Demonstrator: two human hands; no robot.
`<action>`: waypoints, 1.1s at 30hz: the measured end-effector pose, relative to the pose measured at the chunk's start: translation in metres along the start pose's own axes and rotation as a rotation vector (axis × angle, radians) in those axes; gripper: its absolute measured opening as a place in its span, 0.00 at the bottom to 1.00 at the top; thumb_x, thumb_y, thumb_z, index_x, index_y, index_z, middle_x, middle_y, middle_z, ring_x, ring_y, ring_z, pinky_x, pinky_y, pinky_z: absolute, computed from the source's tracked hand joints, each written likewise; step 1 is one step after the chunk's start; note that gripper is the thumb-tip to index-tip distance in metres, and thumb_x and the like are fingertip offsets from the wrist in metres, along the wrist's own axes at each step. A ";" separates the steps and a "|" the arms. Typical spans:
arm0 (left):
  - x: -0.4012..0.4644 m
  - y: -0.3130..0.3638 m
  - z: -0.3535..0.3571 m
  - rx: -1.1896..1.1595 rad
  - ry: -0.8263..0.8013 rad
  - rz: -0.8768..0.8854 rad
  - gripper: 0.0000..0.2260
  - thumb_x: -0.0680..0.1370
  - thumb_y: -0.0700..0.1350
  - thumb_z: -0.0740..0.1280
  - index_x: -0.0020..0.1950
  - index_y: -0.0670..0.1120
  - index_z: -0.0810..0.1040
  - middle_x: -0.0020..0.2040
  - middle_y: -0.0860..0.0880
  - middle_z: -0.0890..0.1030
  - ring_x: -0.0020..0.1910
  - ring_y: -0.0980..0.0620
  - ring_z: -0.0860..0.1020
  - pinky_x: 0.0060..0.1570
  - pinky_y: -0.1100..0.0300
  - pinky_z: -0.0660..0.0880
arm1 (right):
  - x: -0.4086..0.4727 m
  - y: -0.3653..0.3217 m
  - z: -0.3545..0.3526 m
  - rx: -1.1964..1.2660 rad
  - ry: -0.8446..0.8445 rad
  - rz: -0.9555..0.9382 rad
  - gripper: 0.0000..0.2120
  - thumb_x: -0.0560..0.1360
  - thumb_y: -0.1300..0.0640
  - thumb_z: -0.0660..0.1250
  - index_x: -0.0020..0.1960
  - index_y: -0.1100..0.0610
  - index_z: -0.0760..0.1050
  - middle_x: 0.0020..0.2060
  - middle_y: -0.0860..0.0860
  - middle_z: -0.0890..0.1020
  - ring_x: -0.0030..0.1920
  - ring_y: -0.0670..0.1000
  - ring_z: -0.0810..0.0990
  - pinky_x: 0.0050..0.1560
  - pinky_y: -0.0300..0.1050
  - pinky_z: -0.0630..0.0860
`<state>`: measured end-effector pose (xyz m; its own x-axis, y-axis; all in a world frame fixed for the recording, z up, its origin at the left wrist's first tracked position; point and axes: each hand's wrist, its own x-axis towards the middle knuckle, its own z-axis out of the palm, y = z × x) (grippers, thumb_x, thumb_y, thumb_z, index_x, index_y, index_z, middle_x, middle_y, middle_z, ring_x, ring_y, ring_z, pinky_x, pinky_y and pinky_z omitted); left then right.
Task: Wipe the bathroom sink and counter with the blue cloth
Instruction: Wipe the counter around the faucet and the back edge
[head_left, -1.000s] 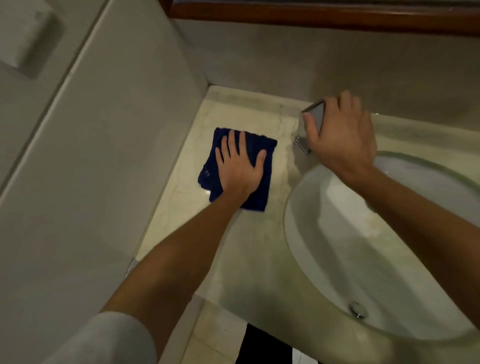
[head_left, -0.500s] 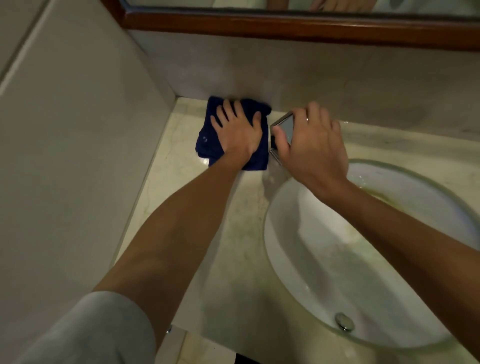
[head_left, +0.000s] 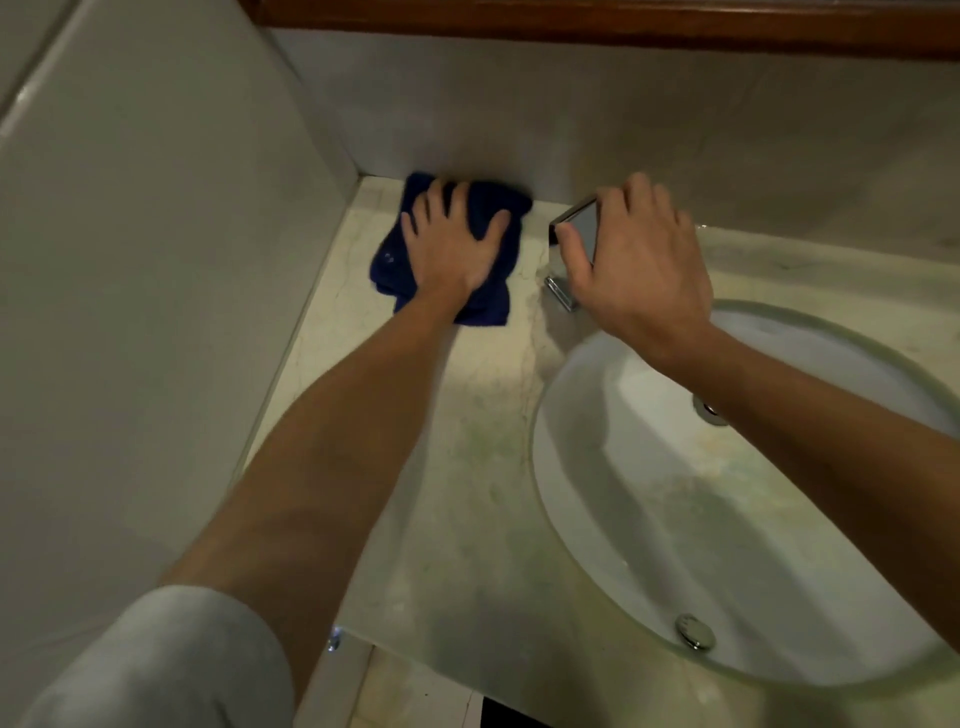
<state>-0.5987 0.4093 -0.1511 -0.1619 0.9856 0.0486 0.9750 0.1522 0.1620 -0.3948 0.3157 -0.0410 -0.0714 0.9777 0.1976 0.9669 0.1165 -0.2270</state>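
Note:
The folded blue cloth (head_left: 491, 208) lies flat on the pale marble counter (head_left: 467, 441), in the back left corner against the wall. My left hand (head_left: 451, 244) presses down on it with the fingers spread. My right hand (head_left: 636, 273) is closed over the chrome tap (head_left: 577, 223) at the back rim of the white oval sink (head_left: 675, 519); the tap's square base (head_left: 560, 292) shows under my thumb. My right forearm crosses over the basin and hides part of it.
A tiled side wall (head_left: 156, 260) closes the counter on the left, the back wall (head_left: 675, 130) rises behind, with a wooden mirror frame (head_left: 623, 21) above. The sink has a drain plug (head_left: 695, 631) and an overflow hole (head_left: 707, 409). The counter's front edge is near my left elbow.
My left hand has pushed the cloth from the middle of the counter back into the corner by the wall. My right hand has stayed on the tap.

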 end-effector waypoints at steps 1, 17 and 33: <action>0.006 -0.017 -0.002 0.003 0.005 -0.027 0.35 0.78 0.71 0.52 0.79 0.51 0.65 0.79 0.44 0.64 0.78 0.41 0.61 0.77 0.42 0.54 | 0.000 0.000 0.000 0.000 0.001 0.001 0.26 0.83 0.41 0.52 0.63 0.61 0.74 0.57 0.58 0.75 0.57 0.59 0.74 0.58 0.56 0.71; -0.102 0.043 0.009 0.026 -0.017 -0.224 0.31 0.84 0.60 0.49 0.83 0.43 0.56 0.82 0.40 0.58 0.81 0.38 0.56 0.78 0.37 0.50 | 0.000 -0.003 0.002 0.006 0.016 0.010 0.27 0.83 0.42 0.51 0.63 0.63 0.74 0.58 0.60 0.75 0.59 0.61 0.74 0.59 0.58 0.71; -0.381 0.025 -0.023 0.006 -0.171 -0.171 0.31 0.84 0.61 0.50 0.84 0.50 0.49 0.84 0.47 0.49 0.83 0.46 0.47 0.80 0.43 0.49 | -0.002 -0.006 -0.011 0.027 -0.017 0.018 0.28 0.82 0.42 0.52 0.63 0.65 0.73 0.58 0.62 0.75 0.58 0.63 0.74 0.59 0.59 0.70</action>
<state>-0.5163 0.0362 -0.1427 -0.2971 0.9435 -0.1469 0.9365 0.3179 0.1477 -0.3976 0.3113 -0.0293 -0.0589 0.9824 0.1771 0.9610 0.1038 -0.2564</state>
